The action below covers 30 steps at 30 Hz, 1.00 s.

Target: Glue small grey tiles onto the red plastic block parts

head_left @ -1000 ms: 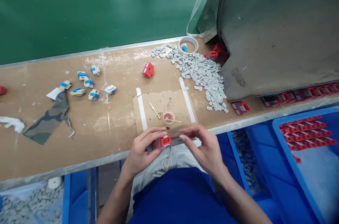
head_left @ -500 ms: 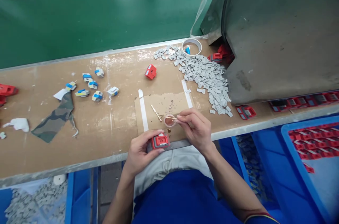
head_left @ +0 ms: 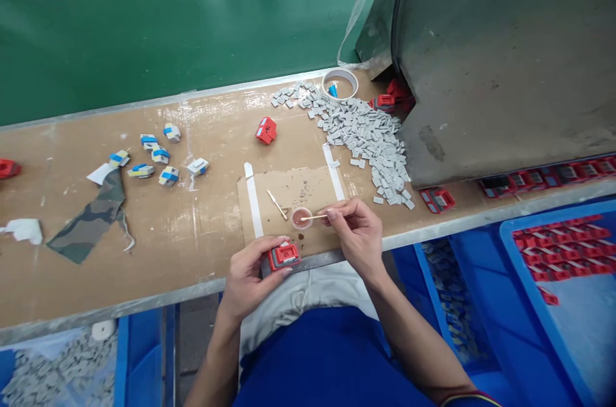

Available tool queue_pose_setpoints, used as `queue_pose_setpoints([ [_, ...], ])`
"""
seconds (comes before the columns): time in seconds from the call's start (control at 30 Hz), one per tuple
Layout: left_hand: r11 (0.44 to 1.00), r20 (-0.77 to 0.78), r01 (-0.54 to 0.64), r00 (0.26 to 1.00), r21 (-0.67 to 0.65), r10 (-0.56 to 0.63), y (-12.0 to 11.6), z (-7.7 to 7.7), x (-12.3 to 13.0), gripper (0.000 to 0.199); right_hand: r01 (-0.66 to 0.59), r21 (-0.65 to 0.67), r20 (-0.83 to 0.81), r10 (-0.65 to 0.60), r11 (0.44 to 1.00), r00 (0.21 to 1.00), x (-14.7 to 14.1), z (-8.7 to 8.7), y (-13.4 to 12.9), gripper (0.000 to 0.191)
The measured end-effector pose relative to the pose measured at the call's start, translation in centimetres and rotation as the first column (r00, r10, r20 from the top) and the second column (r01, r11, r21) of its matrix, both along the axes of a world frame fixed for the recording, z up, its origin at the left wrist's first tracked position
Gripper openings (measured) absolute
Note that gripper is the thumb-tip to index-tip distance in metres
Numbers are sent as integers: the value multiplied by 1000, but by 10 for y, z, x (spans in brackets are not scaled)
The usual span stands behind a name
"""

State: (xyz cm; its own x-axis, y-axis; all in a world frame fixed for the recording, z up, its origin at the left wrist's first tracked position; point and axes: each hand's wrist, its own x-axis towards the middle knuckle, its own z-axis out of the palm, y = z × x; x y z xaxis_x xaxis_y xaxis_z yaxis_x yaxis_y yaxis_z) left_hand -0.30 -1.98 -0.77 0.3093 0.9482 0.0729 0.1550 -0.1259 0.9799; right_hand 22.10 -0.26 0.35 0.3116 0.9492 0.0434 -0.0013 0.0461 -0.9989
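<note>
My left hand [head_left: 253, 272] grips a red and grey plastic part [head_left: 283, 256] at the table's front edge, its recessed side facing up. Between the thumb and fingers of my right hand [head_left: 356, 227] is a thin stick [head_left: 315, 217], whose tip is over or in a small round dish [head_left: 301, 218] of reddish-brown stuff. Another stick [head_left: 276, 204] lies left of the dish on a taped-down brown sheet [head_left: 308, 181]. Dark specks and drops are scattered around the dish.
Behind lie a red part [head_left: 266, 130], a tape roll [head_left: 339, 85] and a heap of small grey pieces [head_left: 366, 137]. Blue-taped pieces [head_left: 169, 176] and camouflage cloth [head_left: 89, 221] lie left. A large grey cover [head_left: 505, 60] stands right, above a blue crate [head_left: 548, 323] of red parts.
The whole view has shifted a little. My right hand has drawn back slightly from the dish, showing more of the stick. My left hand still holds the red part.
</note>
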Motion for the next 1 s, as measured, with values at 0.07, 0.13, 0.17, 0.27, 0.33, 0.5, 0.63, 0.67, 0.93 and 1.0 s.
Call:
queue_pose_setpoints([
  [0.07,1000,-19,-2,1000,30,2,0,0,2,37,-17,25,-7,17,1000,1000,-2,8,-5,30],
  [0.13,999,-41,3,999,53,0,0,1,3,36,-57,55,38,55,997,998,-4,18,-12,25],
  [0.17,998,-47,5,999,59,-2,1,2,4,36,-85,73,75,80,994,994,-4,23,-15,22],
  [0.27,999,-40,15,999,51,-13,2,3,3,36,-168,123,173,146,978,974,-6,34,-19,20],
  [0.33,999,-20,26,999,33,-25,2,3,2,37,-202,132,198,173,971,965,-8,37,-19,21],
  [0.5,999,14,49,999,6,-49,3,3,0,38,-255,132,201,226,958,953,-12,35,-18,20],
  [0.63,999,20,54,998,-4,-54,3,4,1,36,-266,100,188,244,959,951,-15,33,-20,22],
  [0.67,999,23,52,998,-6,-52,3,4,1,36,-267,98,181,246,959,952,-15,33,-21,23],
  [0.93,998,21,64,998,0,-64,3,3,1,37,-281,86,167,264,956,950,-17,31,-23,21],
  [1.0,998,17,66,998,2,-66,3,3,1,37,-276,91,177,258,957,950,-18,30,-22,20],
])
